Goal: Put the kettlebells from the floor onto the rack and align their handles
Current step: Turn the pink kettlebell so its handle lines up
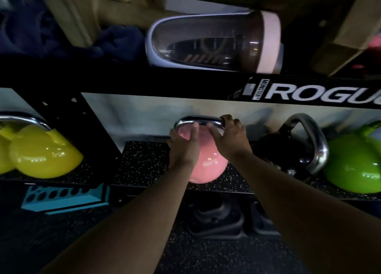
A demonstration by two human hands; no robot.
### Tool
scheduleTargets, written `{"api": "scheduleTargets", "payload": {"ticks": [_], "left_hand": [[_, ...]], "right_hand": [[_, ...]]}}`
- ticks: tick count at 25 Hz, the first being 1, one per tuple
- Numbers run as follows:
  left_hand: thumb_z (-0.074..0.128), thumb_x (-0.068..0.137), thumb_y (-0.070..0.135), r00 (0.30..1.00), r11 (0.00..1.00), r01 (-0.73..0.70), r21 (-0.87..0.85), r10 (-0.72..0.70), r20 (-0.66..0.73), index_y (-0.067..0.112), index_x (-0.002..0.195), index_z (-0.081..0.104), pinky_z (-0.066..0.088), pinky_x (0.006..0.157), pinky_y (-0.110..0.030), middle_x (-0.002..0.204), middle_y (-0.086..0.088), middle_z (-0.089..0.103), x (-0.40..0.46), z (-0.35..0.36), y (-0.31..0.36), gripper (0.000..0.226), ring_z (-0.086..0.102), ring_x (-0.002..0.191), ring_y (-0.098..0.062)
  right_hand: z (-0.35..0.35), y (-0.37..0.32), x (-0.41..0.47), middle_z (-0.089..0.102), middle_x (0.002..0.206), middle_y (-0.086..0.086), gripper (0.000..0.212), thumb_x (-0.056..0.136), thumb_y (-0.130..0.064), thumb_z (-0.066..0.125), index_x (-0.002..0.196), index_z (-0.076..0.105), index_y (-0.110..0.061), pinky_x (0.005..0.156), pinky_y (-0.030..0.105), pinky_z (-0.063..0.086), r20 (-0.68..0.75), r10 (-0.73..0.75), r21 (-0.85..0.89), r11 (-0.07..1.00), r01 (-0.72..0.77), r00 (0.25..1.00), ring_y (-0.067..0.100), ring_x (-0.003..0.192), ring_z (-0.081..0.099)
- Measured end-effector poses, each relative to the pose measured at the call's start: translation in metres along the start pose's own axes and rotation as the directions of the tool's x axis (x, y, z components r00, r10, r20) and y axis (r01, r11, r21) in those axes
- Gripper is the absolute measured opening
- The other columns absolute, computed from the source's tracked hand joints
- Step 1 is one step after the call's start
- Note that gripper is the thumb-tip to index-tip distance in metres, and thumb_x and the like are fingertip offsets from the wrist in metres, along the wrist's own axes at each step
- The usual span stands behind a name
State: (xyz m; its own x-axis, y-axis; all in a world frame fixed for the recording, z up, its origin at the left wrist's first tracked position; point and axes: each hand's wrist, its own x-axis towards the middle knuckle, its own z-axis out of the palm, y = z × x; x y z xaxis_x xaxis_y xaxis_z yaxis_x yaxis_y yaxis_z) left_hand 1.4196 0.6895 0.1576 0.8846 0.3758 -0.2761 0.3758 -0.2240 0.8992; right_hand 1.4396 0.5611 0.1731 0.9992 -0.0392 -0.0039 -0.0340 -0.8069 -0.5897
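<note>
The black rack filled the view, its speckled shelf carrying every kettlebell in sight. Taking the pink kettlebell as the landmark: the yellow kettlebell sat well to its left, the black kettlebell just to its right, and the green kettlebell beyond that. The pink one stood on the shelf, near its front edge, so lifting seemed done for it. The right hand was curled over the right end of its steel handle; the left hand lay spread open against the bell's left shoulder. Aligning looked unfinished: the black one's handle was turned differently. Dark shapes below it could not be identified.
</note>
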Motion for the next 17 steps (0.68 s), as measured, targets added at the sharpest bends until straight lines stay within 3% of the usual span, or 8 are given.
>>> {"api": "scheduleTargets", "payload": {"ticks": [3, 5, 8, 10, 13, 17], "left_hand": [[0.039, 0.083, 0.075, 0.997, 0.998, 0.065, 0.002, -0.065, 0.040, 0.018, 0.152, 0.002, 0.040, 0.103, -0.050, 0.158, -0.017, 0.018, 0.003, 0.020, 0.006, 0.097, 0.039, 0.133, -0.043], [0.037, 0.086, 0.073, 0.995, 0.995, 0.082, 0.049, -0.085, 0.052, 0.018, 0.151, 0.004, 0.038, 0.106, -0.051, 0.158, -0.017, 0.021, 0.015, 0.022, 0.012, 0.092, 0.039, 0.133, -0.043], [0.038, 0.089, 0.070, 0.963, 0.986, -0.146, 0.078, 0.123, 0.241, 0.020, 0.136, 0.028, 0.050, 0.087, -0.037, 0.134, -0.006, 0.054, 0.043, -0.004, 0.011, 0.069, 0.059, 0.107, -0.021], [0.039, 0.092, 0.064, 0.919, 0.964, -0.266, 0.026, 0.246, 0.308, 0.020, 0.135, 0.033, 0.047, 0.084, -0.028, 0.122, 0.005, 0.058, 0.049, -0.012, 0.006, 0.061, 0.057, 0.106, -0.015], [0.037, 0.094, 0.061, 0.913, 0.959, -0.280, -0.044, 0.281, 0.296, 0.027, 0.138, 0.030, 0.037, 0.068, -0.019, 0.114, 0.010, 0.058, 0.044, 0.000, 0.001, 0.056, 0.055, 0.098, -0.010], [0.029, 0.095, 0.063, 0.904, 0.956, -0.293, -0.008, 0.279, 0.325, 0.034, 0.149, 0.020, 0.037, 0.084, -0.024, 0.128, 0.011, 0.053, 0.060, -0.001, 0.006, 0.062, 0.054, 0.109, -0.011]], "right_hand": [[0.004, -0.005, -0.002, 0.050, 0.126, 0.020, 0.056, 0.093, -0.055, 0.052, 0.129, 0.045, -0.012, 0.093, 0.046, 0.044, -0.061, 0.032, 0.077, 0.997, -0.027, 0.998, 0.040, 0.117, 0.047], [0.009, -0.008, -0.010, 0.051, 0.122, 0.020, 0.051, 0.093, -0.050, 0.055, 0.126, 0.049, -0.012, 0.089, 0.044, 0.043, -0.128, 0.078, 0.104, 0.992, -0.065, 0.989, 0.041, 0.112, 0.050], [0.019, -0.008, -0.029, 0.051, 0.124, 0.017, 0.043, 0.094, -0.038, 0.056, 0.129, 0.046, -0.016, 0.087, 0.043, 0.041, -0.132, 0.069, 0.121, 0.991, -0.052, 0.989, 0.038, 0.111, 0.048], [0.018, -0.004, -0.036, 0.055, 0.123, 0.013, 0.042, 0.093, -0.029, 0.059, 0.131, 0.045, -0.019, 0.089, 0.041, 0.046, -0.052, 0.029, 0.180, 0.983, -0.019, 0.998, 0.033, 0.109, 0.052], [0.018, -0.009, -0.036, 0.065, 0.115, 0.007, 0.042, 0.094, -0.016, 0.056, 0.132, 0.044, -0.027, 0.081, 0.036, 0.053, 0.019, 0.114, 0.386, 0.916, -0.112, 0.993, 0.026, 0.099, 0.063], [0.038, -0.029, -0.054, 0.066, 0.116, 0.001, 0.039, 0.097, -0.021, 0.054, 0.133, 0.044, -0.029, 0.085, 0.037, 0.052, -0.024, 0.148, 0.500, 0.858, -0.116, 0.989, 0.024, 0.103, 0.063]]}}
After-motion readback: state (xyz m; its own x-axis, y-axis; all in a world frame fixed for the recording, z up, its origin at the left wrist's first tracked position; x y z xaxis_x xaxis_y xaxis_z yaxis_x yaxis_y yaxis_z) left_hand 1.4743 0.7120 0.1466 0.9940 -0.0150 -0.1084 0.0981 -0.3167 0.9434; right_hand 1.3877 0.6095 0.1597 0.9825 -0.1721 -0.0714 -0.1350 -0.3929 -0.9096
